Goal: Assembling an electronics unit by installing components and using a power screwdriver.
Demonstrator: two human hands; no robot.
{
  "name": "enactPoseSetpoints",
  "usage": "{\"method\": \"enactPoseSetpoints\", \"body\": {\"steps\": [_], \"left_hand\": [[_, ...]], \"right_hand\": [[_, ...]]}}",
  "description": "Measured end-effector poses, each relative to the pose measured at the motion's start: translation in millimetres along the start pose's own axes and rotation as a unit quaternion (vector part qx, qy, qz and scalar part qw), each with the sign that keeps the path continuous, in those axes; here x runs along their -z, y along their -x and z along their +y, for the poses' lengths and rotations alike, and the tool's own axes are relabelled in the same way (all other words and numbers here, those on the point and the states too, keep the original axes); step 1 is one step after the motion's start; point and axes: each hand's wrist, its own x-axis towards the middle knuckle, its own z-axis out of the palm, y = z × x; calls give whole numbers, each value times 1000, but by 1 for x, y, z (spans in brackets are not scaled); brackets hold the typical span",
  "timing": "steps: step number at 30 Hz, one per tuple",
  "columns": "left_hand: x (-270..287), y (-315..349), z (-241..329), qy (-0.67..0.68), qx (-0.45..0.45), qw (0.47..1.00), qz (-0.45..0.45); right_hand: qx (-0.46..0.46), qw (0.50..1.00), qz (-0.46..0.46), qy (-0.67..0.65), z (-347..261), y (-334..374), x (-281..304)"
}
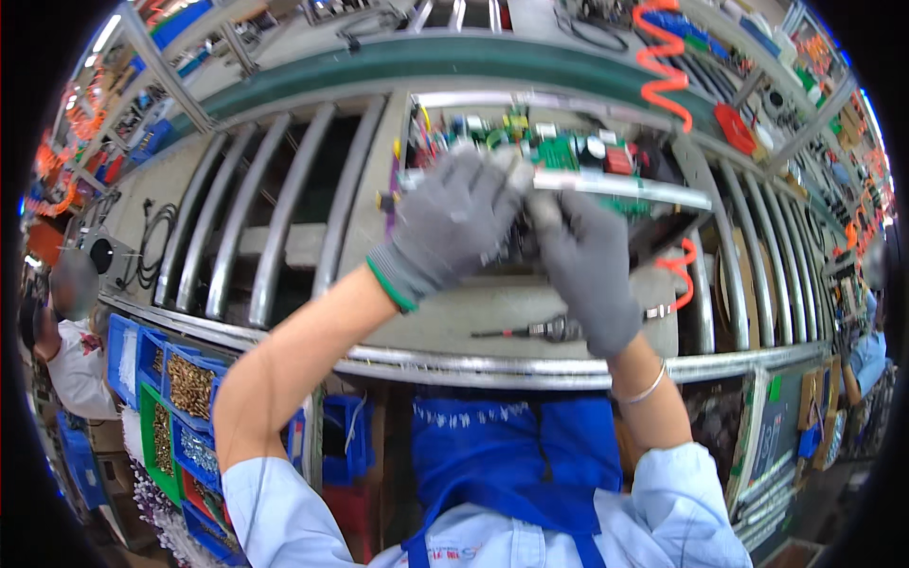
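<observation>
In front of me stands an open metal chassis (696,227) with green circuit boards (559,151), coloured parts and wires inside. A pale metal strip (625,186) runs along its near side. My left hand (453,216), in a grey glove with a green cuff, is closed at the left end of the strip. Just right of it, my right hand (589,265), also gloved, has thumb and fingers closed below the strip. Motion smears both sets of fingertips, so whatever sits between them is hidden. Under the right hand lies a dark power screwdriver (559,328), its bit pointing left.
Metal rollers (284,213) flank the work surface on both sides. A red coiled hose (663,76) hangs at the back right. Blue bins (189,386) of small fasteners stand at the lower left, beside a green bin (161,445). Other people (80,364) are at the far edges.
</observation>
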Motion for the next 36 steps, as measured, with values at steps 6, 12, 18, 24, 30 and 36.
{"method": "enactPoseSetpoints", "body": {"steps": [6,12,18,24,30,36], "left_hand": [[-4,1,0,-12,1,1000,1],[-5,0,1,-9,2,1000,14],[-7,3,4,-42,8,999,26],[-14,3,9,-6,47,993,108],[-8,5,8,-7,38,995,92],[-4,4,4,16,17,998,65]], "right_hand": [[66,995,50,53,6,5,-5],[-31,999,4,-24,4,3,-4],[-117,981,-66,-139,-5,14,12],[-157,975,-89,-125,-3,19,24],[-101,991,-55,-62,3,17,20],[-18,999,-26,1,7,6,11]]}}
